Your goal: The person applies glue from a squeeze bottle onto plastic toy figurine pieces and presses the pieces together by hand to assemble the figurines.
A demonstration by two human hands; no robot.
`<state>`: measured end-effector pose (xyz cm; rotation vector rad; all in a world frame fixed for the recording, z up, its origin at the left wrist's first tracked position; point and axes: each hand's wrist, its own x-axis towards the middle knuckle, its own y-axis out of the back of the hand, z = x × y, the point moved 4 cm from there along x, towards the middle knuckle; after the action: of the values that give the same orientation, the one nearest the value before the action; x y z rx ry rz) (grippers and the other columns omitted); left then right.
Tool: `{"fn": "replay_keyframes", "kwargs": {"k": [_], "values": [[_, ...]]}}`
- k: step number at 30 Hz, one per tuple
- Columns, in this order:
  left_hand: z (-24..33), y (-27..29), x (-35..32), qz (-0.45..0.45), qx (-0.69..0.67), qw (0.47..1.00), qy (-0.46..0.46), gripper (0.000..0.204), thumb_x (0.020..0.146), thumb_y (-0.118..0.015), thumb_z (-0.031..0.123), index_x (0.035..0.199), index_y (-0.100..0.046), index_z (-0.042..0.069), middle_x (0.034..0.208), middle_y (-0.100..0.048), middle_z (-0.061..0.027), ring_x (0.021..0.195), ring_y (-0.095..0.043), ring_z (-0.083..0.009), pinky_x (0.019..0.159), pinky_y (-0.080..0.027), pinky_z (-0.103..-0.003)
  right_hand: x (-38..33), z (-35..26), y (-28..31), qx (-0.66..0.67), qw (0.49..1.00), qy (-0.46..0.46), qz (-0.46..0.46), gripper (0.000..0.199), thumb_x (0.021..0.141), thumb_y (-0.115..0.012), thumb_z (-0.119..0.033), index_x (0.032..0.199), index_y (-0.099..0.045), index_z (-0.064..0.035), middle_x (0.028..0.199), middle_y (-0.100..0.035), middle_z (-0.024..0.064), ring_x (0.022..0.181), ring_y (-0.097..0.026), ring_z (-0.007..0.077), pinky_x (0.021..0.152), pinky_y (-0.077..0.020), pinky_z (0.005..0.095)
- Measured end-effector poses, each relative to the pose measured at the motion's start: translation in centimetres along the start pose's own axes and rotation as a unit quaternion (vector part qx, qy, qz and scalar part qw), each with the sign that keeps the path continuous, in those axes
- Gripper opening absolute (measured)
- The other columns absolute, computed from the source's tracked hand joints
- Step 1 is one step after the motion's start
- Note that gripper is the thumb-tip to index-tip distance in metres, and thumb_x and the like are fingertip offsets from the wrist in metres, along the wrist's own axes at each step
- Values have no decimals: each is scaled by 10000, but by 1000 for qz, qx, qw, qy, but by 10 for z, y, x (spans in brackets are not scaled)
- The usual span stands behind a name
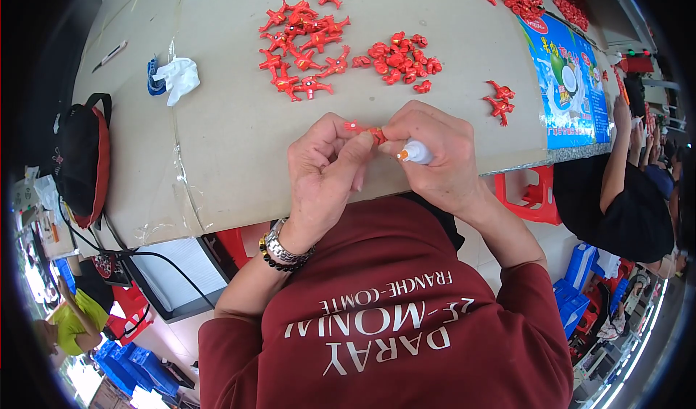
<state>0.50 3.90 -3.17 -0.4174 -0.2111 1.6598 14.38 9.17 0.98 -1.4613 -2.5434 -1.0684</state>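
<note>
In a workroom (482, 257), a beige table (232, 134) is stretching toward a black-clad co-worker (627, 217) and bearing red parts (396, 60), while the left hand (319, 168) and the right hand (441, 152), also clasping a white bottle (418, 152), are pinching a small red figure (378, 135) above it, seemingly joining pieces, the next move probably needing steady alignment.

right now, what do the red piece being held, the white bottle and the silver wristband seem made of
Red piece: probably moulded plastic, somewhat glossy, judging by its even bright colour.
White bottle: likely plastic, smooth, with soft shading on its rounded side.
Silver wristband: looks like polished metal, its links catching bright highlights; coated plastic remains possible.
</note>
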Motion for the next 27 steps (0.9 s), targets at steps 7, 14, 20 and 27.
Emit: {"fn": "replay_keyframes", "kwargs": {"k": [7, 14, 20, 27], "values": [[4, 4, 2, 3, -36, 998, 47, 122, 931, -587, 142, 885, -571, 31, 706, -591, -35, 456, -421, -45, 397, -286, -183, 3, -2, 4, 31, 999, -29, 8, 132, 713, -718, 37, 812, -634, 16, 726, -619, 94, 639, -592, 179, 570, -454, 280], [8, 4, -2, 22, -53, 995, 78, 135, 925, -598, 155, 893, -583, 25, 681, -568, -20, 457, -405, -40, 403, -296, -183, 4, -2, 7, 51, 997, -42, 45, 175, 695, -767, -19, 834, -660, -18, 738, -653, 84, 639, -637, 196, 574, -497, 281], [14, 3, -4, 2, -11, 999, 43, 168, 923, -612, 181, 925, -592, 15, 698, -585, -25, 458, -410, -39, 406, -304, -179, -5, 8, 5, 120, 981, -118, 93, 156, 692, -758, 5, 823, -675, -17, 738, -656, 81, 640, -628, 171, 584, -490, 278], [20, -1, -4, 12, -22, 999, 40, 141, 925, -593, 117, 970, -605, -15, 670, -594, -5, 462, -422, -14, 404, -291, -174, -4, 0, 8, 98, 989, -54, 92, 142, 699, -729, 35, 822, -672, -7, 721, -641, 84, 624, -610, 175, 578, -481, 281]]}}
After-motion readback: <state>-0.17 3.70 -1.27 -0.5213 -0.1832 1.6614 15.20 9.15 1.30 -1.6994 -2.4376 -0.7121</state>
